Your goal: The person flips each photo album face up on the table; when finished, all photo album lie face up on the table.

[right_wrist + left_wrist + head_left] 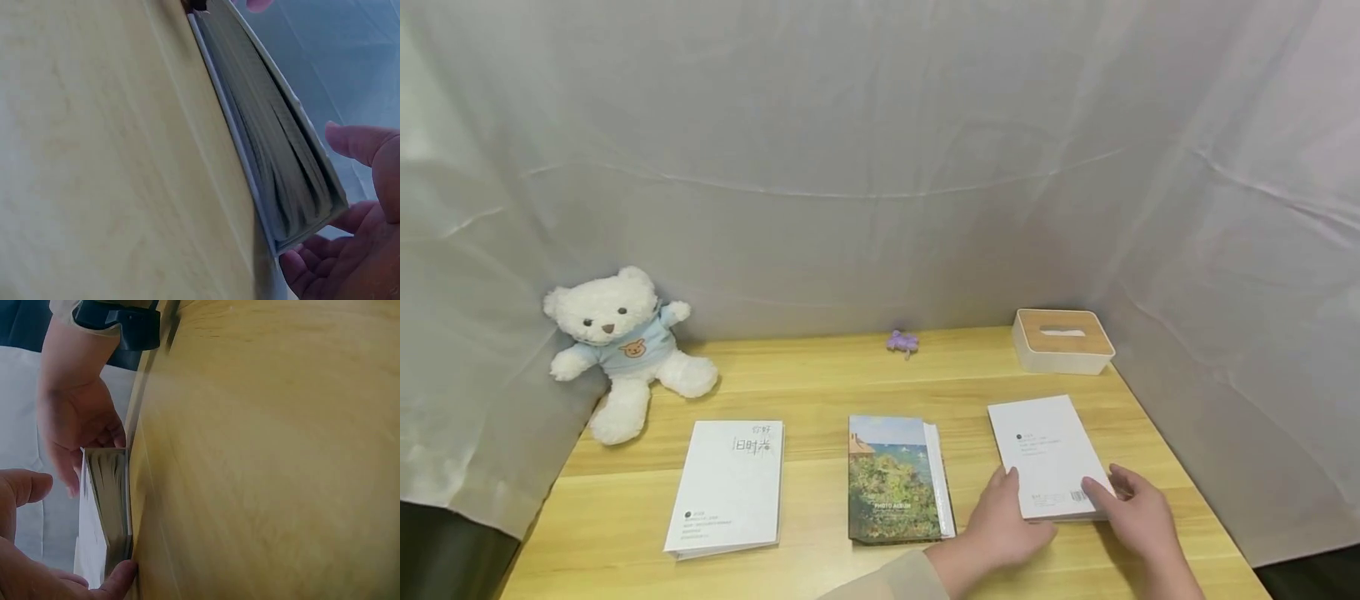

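A white photo album with small print and a barcode lies at the right of the table, its page block showing in the right wrist view. My left hand is at its near left corner; in the left wrist view the thumb stands apart from the cover and a fingertip touches the lower edge. At the near right corner is my right hand, fingers relaxed against the edge, thumb raised off the cover in the right wrist view. Left of my left hand lies a painted-landscape photo album.
Another white album lies on the left of the wooden table. A white teddy bear sits at the back left. A small purple object and a wood-topped tissue box stand along the back, before grey curtains.
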A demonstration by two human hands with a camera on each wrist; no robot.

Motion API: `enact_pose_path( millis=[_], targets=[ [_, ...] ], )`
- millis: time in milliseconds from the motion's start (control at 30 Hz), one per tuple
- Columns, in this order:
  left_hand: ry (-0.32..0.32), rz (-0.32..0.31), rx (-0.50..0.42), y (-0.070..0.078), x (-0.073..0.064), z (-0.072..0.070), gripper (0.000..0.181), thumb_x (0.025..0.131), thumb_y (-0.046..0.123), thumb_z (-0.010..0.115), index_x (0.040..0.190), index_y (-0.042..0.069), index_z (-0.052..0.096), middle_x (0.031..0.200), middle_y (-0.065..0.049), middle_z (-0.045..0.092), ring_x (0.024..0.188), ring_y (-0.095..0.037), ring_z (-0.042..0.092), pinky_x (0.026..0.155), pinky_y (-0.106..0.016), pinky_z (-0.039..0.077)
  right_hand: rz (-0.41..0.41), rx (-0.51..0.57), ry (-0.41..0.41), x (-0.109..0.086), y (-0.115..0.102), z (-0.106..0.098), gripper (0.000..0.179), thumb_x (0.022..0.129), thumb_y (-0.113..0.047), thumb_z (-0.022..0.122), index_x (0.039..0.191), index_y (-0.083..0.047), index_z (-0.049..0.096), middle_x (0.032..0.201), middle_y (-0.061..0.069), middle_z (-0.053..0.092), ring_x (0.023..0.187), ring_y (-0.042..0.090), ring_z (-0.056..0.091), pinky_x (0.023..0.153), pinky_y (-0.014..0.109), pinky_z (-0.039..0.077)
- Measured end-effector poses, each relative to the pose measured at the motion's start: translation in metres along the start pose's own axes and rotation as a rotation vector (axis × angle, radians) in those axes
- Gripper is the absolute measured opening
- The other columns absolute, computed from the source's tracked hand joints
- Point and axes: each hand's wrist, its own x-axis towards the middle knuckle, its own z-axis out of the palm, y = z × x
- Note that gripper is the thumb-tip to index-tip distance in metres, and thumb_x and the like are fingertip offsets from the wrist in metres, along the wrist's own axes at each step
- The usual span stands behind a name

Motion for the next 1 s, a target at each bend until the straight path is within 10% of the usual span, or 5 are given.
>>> enact_pose_path(
  millis=[200,467,1000],
  targets=[
    [0.034,0.100,-0.024,0.001,0.002,0.003,0.076,0.084,0.029,0.081,0.152,0.007,0.053,0.159,-0.007,0.049,0.142,-0.024,0.051,0.111,-0.031,0.046,-0.024,-0.022,0.030,-0.001,-0.002,0.003,0.082,0.104,-0.042,0.066,0.150,0.021,0.039,0.151,0.041,0.044,0.140,0.055,0.044,0.115,0.061,0.037],
    [0.027,-0.054,-0.036,0.009,-0.005,0.007,0.090,0.080,0.032,0.082,0.157,0.001,0.047,0.162,-0.016,0.047,0.148,-0.036,0.045,0.118,-0.040,0.041,-0.014,-0.010,0.043,-0.002,-0.003,0.006,0.077,0.103,-0.037,0.067,0.148,0.021,0.043,0.148,0.041,0.048,0.136,0.053,0.048,0.113,0.059,0.040],
    [-0.003,-0.080,0.006,0.013,-0.008,0.007,0.087,0.079,0.033,0.084,0.155,0.008,0.050,0.161,-0.013,0.048,0.146,-0.032,0.048,0.115,-0.040,0.045,0.039,0.065,0.066,-0.005,-0.003,0.010,0.071,0.101,-0.025,0.069,0.150,0.019,0.041,0.152,0.042,0.042,0.141,0.054,0.042,0.117,0.061,0.035]
  ],
)
